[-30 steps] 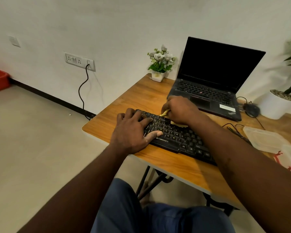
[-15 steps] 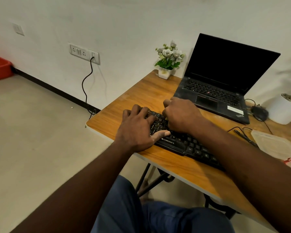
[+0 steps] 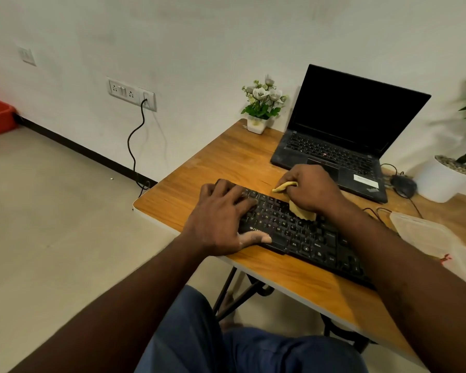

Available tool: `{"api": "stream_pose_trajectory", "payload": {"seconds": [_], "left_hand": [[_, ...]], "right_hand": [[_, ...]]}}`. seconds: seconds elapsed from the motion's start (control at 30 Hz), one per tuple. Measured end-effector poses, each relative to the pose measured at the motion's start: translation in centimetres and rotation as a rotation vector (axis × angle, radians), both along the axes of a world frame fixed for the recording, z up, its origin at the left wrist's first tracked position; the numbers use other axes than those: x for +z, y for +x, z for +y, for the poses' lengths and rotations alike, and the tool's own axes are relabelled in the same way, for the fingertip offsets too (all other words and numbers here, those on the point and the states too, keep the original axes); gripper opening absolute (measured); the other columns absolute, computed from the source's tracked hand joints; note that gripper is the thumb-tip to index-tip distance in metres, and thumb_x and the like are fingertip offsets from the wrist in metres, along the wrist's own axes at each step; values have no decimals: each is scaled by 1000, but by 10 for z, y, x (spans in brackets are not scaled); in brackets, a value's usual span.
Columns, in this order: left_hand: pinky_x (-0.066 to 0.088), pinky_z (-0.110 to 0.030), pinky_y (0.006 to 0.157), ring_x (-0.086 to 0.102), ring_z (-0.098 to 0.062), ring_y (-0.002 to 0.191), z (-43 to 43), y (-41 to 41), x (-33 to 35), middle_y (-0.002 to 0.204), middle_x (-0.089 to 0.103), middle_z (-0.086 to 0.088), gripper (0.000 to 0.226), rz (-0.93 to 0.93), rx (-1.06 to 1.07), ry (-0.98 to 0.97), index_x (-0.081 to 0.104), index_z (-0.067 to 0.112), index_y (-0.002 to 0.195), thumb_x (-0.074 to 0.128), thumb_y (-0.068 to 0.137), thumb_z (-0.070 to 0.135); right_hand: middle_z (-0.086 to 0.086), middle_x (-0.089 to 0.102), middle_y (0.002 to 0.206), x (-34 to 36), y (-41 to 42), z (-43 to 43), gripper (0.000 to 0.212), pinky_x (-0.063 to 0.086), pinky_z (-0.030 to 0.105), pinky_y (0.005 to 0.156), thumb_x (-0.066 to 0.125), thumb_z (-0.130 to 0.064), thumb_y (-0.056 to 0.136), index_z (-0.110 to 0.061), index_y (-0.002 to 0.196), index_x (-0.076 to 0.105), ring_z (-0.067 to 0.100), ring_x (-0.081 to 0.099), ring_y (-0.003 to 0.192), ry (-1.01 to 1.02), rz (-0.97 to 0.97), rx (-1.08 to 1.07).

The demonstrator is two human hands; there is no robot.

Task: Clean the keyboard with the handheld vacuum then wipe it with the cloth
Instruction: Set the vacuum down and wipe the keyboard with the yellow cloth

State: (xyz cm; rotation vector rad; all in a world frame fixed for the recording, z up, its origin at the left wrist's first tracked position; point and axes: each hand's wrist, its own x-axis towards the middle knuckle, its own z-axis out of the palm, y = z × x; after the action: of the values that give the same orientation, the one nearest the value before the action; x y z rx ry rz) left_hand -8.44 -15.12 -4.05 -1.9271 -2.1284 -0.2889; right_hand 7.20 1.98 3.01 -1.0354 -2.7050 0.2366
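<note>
Head camera showed me one keyboard (image 3: pixel 301 232) at the table's (image 3: pixel 226 160) near edge, its long axis running far-left to near-right. My left hand (image 3: pixel 218 219) lay flat on its left end, fingers straight. My right hand (image 3: pixel 312 189) had its fingers curled round one cloth (image 3: pixel 301 210) on the keys. Behind stood one laptop (image 3: pixel 347 125), one flower pot (image 3: pixel 258 122) and one mouse (image 3: pixel 402 184).

Keyboard (image 3: pixel 301 232) on table (image 3: pixel 226 162) front edge; laptop (image 3: pixel 342 146) behind it; flower pot (image 3: pixel 257 125) left of laptop.
</note>
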Motion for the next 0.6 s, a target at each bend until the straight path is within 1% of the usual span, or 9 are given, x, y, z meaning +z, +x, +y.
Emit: {"api": "stream_pose_trajectory", "payload": {"seconds": [0.07,0.13,0.27,0.33,0.37,0.43,0.47,0.53,0.6], "left_hand": [[29,-48,109,32,-24,134,0,2,0,147,45,0,107,9,-37,-23,44,34,151,16,74,103],[30,-49,110,32,-24,135,1,2,0,147,44,0,109,4,-35,-36,43,34,152,17,72,104],[30,-49,110,32,-24,135,2,0,-1,148,45,1,110,-5,-23,-34,44,34,151,19,71,105],[31,-48,109,33,-23,135,2,0,-3,147,46,1,110,-16,-26,-18,46,33,150,20,71,105],[31,-48,109,33,-23,134,2,0,-3,146,47,2,110,-21,-28,-10,47,32,149,21,71,105],[31,-47,108,33,-22,134,3,-1,-3,146,47,3,112,-28,-27,-6,48,31,149,21,70,105],[31,-46,108,32,-22,134,3,-1,-3,146,46,3,112,-29,-27,-7,47,31,150,21,70,105],[31,-46,108,33,-22,134,3,-1,-3,147,46,3,112,-28,-27,-3,48,30,150,22,71,105],[31,-47,109,33,-23,135,3,-1,-4,148,46,2,111,-29,-30,-8,47,31,150,23,71,105]], "right_hand": [[-12,73,96,-3,-7,-5,29,58,37,72,66,-12,85,-35,93,82,12,65,86,22,-36,28],[-12,71,102,-5,-12,-11,28,59,39,74,66,-15,84,-36,95,81,15,66,92,67,-95,53],[-6,65,117,-8,-13,-26,28,56,40,85,65,-19,88,-31,110,78,21,58,112,206,-185,92],[-5,62,120,-13,-9,-32,30,54,39,85,64,-21,90,-29,116,77,21,55,115,263,-185,115],[-5,62,120,-17,-5,-35,31,52,37,83,64,-21,91,-28,118,76,21,54,113,271,-174,124],[-7,62,116,-24,2,-37,31,48,34,78,63,-21,92,-29,119,76,19,54,109,246,-134,134],[-8,62,114,-27,6,-36,31,48,34,77,63,-20,91,-30,117,76,18,55,107,209,-94,125],[-11,65,112,-29,12,-30,32,54,36,78,64,-16,89,-33,111,79,16,60,102,90,23,76],[-12,67,112,-29,19,-26,33,56,39,79,64,-14,87,-34,107,81,15,62,99,36,62,44]]}}
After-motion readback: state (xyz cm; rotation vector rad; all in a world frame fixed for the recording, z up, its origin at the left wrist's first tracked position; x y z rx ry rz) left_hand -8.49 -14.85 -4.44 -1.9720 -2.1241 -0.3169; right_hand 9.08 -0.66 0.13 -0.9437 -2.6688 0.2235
